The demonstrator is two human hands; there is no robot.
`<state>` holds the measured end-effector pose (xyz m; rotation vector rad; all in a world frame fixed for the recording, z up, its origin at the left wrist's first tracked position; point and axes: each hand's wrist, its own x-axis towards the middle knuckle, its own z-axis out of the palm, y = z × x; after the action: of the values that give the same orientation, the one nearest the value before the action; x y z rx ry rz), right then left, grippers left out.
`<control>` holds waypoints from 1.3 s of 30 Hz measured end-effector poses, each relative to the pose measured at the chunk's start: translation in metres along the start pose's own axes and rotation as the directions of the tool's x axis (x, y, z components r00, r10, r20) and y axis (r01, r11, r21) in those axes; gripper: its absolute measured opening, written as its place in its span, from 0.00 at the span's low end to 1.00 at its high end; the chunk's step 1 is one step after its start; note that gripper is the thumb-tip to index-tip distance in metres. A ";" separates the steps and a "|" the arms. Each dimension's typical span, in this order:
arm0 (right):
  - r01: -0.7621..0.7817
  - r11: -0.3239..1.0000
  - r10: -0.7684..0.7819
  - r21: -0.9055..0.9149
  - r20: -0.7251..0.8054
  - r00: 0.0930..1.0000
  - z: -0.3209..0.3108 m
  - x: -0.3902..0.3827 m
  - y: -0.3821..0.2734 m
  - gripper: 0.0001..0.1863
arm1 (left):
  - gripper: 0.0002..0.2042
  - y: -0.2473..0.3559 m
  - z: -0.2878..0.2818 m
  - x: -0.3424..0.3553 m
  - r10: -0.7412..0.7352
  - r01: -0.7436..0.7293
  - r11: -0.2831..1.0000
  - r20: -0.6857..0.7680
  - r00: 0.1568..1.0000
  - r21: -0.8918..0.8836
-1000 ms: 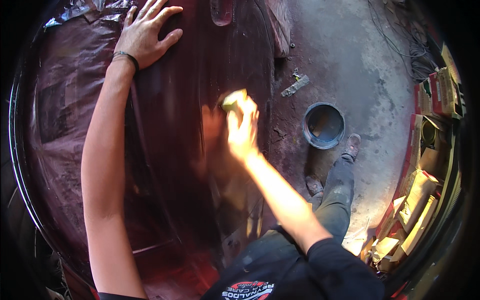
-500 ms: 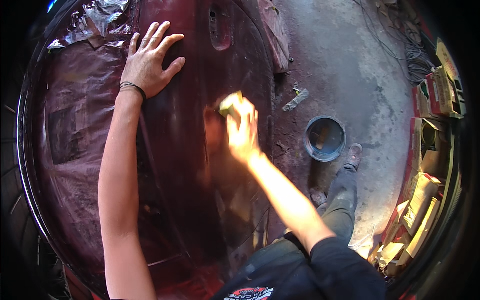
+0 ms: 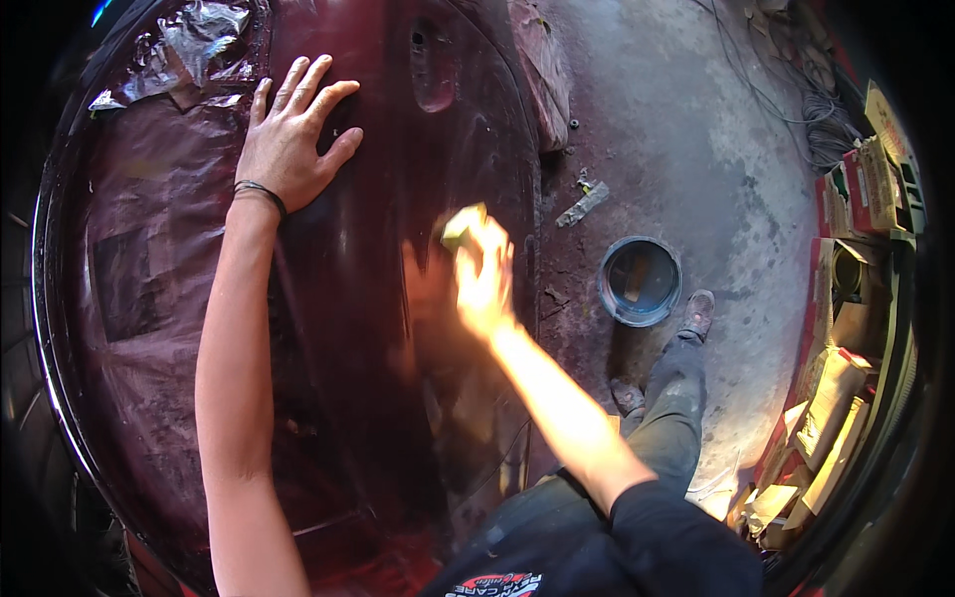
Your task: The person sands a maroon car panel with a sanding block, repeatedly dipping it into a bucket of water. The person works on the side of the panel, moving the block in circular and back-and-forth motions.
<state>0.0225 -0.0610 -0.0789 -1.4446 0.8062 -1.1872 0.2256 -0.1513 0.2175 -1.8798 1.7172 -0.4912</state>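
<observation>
A dark red car door panel (image 3: 368,259) spreads beneath both my hands. My left hand (image 3: 288,149) lies flat on its upper part with the fingers spread, close to the edge of the masking sheet (image 3: 159,199). Farther right and lower, in bright light, my right hand (image 3: 484,284) grips a small yellow pad (image 3: 464,227) against the panel. The pad is smeared by motion, and my fingers cover part of it. Above it, a door-handle recess (image 3: 433,70) shows in the panel.
On the floor to the right stands a round bucket (image 3: 607,289) with liquid in it, beside my shoe (image 3: 699,310). A strip of crumpled tape (image 3: 583,203) lies beyond it. Cardboard boxes (image 3: 831,398) line the right side, below coiled cables (image 3: 828,124).
My right hand and the pad have shifted slightly toward me along the panel. My left hand stays at the same place on the door; the whole view has moved a little.
</observation>
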 end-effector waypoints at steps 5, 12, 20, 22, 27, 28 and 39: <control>-0.414 0.910 0.414 0.023 -0.003 0.910 0.004 0.119 0.063 0.28 | 0.28 0.012 -0.002 0.015 0.025 -0.025 1.000 -0.026 0.999 -0.009; -0.138 0.990 0.132 0.021 0.171 0.976 -0.029 -0.059 -0.071 0.33 | 0.28 -0.002 0.001 0.004 -0.032 0.033 0.999 0.020 0.999 -0.042; -0.487 0.869 0.495 -0.087 0.157 0.855 0.003 0.119 0.038 0.30 | 0.29 0.012 -0.020 0.013 -0.018 0.026 0.988 0.053 0.998 -0.154; -0.552 0.833 0.524 0.029 0.274 0.806 -0.010 0.144 0.071 0.29 | 0.29 0.011 -0.022 0.010 -0.029 0.040 0.982 0.059 0.998 -0.186; -0.810 0.582 0.612 0.066 0.621 0.490 -0.138 0.188 0.104 0.25 | 0.31 0.010 -0.029 0.003 -0.094 0.129 0.964 0.152 0.984 -0.234; -0.836 0.548 0.682 0.024 0.566 0.463 -0.182 0.193 0.096 0.24 | 0.31 0.010 -0.031 0.001 -0.103 0.138 0.961 0.154 0.983 -0.241; -0.865 0.398 0.868 0.305 0.181 0.462 -0.573 0.350 0.071 0.23 | 0.31 0.014 -0.022 0.014 -0.107 0.159 0.951 0.199 0.974 -0.266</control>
<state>-0.4171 -0.5735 -0.0865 -0.5006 1.0866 -0.4402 0.2027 -0.1690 0.2247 -2.1770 1.6115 -0.1204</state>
